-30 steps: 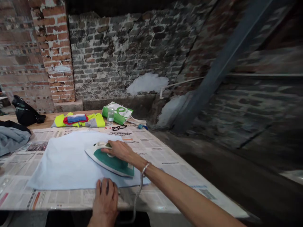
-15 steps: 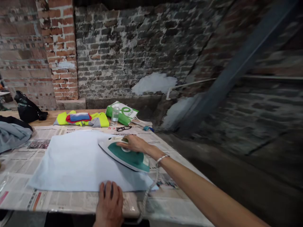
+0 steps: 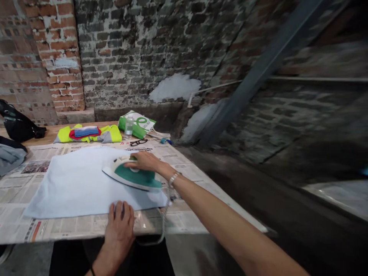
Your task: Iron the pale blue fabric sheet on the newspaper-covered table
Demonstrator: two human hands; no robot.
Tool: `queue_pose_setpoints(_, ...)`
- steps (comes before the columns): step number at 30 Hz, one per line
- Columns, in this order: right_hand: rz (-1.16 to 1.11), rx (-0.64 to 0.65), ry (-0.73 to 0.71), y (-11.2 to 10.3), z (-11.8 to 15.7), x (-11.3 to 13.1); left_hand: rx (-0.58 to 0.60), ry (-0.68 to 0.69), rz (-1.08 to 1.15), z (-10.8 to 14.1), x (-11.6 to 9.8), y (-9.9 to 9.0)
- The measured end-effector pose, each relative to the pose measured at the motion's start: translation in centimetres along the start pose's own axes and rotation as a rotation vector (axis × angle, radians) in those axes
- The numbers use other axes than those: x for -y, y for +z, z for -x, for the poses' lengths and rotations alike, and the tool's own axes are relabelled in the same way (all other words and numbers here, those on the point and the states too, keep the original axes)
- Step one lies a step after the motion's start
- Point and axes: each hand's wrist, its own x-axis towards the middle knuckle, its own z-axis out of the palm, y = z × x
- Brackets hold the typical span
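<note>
My right hand [image 3: 145, 161] grips the handle of a green and white steam iron [image 3: 135, 178], which lies on a pale blue cloth [image 3: 77, 184]. The cloth is spread flat over newspaper [image 3: 30, 226] on a table. My left hand [image 3: 120, 224] rests with its fingers on the cloth's near edge, close to the table's front edge. It holds nothing. The iron's white cord [image 3: 163, 222] hangs down past the table's front edge.
Beyond the cloth are a folded hi-vis vest [image 3: 87, 134], a green and white packet [image 3: 137, 124], a water bottle [image 3: 129, 127] and black glasses [image 3: 138, 142]. A black bag [image 3: 17, 124] and grey clothing [image 3: 10, 159] lie at left. Brick walls stand behind; a dark floor lies right.
The iron slid right across the cloth, then back left under my right hand. My left hand stayed at the cloth's near edge, and the view tilted slightly.
</note>
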Motion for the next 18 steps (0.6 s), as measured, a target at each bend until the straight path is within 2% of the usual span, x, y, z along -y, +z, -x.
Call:
queue_pose_setpoints(4, -0.012, -0.036, 0.057, -0.8, -4.2, 0.0, -0.013, 0.018, -0.007, -0.3, 0.3, -0.3)
queue_pose_setpoints(8, -0.031, -0.003, 0.002, -1.3, -5.1, -0.2, -0.02, 0.013, 0.013, -0.3, 0.4, -0.1)
queue_pose_setpoints(11, -0.06, 0.084, -0.086, -1.2, -3.2, -0.3, -0.028, 0.007, 0.027, -0.2, 0.4, 0.2)
queue_pose_setpoints(15, -0.105, 0.165, -0.176, -0.6, 1.0, 0.1, -0.035, 0.009, 0.025, 0.1, 0.1, 0.4)
queue_pose_setpoints(18, -0.103, 0.201, -0.202, -0.1, 3.3, 0.6, -0.042, 0.004, 0.01, 0.1, -0.1, 0.5)
